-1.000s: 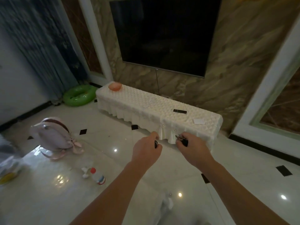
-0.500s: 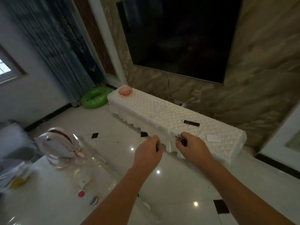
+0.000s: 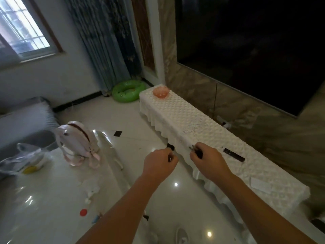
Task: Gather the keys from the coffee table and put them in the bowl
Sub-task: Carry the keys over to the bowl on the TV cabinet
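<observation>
A pink bowl (image 3: 161,92) stands on the far left end of the long white-covered cabinet (image 3: 219,138) under the television. My left hand (image 3: 159,163) is closed around a small dark key (image 3: 169,158), of which only a sliver shows. My right hand (image 3: 208,162) is closed on a bunch of keys (image 3: 197,150) with a black fob and metal blades sticking out. Both hands are held out in front of me, over the floor just short of the cabinet's front edge, well to the right of the bowl.
A glass coffee table (image 3: 52,199) lies at the lower left with a pink backpack (image 3: 77,143), a plastic bag (image 3: 26,159) and small bits on it. A black remote (image 3: 233,154) and a white card (image 3: 260,184) lie on the cabinet. A green swim ring (image 3: 128,90) sits on the floor.
The view has swung left and moved closer to the cabinet, so the bowl now looks nearer. Both hands stay closed on their keys, held out in front.
</observation>
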Tool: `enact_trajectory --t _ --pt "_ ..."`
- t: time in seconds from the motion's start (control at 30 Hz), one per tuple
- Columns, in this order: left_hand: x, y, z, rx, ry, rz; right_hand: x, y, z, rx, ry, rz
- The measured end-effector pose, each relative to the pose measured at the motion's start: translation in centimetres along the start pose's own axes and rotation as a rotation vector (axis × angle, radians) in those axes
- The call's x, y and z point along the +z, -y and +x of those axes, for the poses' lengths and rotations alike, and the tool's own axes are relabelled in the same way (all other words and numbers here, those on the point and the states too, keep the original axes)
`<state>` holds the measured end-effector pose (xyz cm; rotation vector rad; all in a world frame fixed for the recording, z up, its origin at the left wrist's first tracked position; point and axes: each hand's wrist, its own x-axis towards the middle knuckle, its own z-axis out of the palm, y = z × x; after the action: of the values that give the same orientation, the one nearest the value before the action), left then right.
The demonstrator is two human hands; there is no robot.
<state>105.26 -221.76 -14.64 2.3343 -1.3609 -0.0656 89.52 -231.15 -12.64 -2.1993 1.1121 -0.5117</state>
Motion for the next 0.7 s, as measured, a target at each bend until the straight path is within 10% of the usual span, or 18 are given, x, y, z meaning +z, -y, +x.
enact_trajectory --t 0.7 --pt "0.0 12.0 20.9 -0.173 -0.147 -0.039 8.2 5.7 26.8 -0.149 0.128 0.004"
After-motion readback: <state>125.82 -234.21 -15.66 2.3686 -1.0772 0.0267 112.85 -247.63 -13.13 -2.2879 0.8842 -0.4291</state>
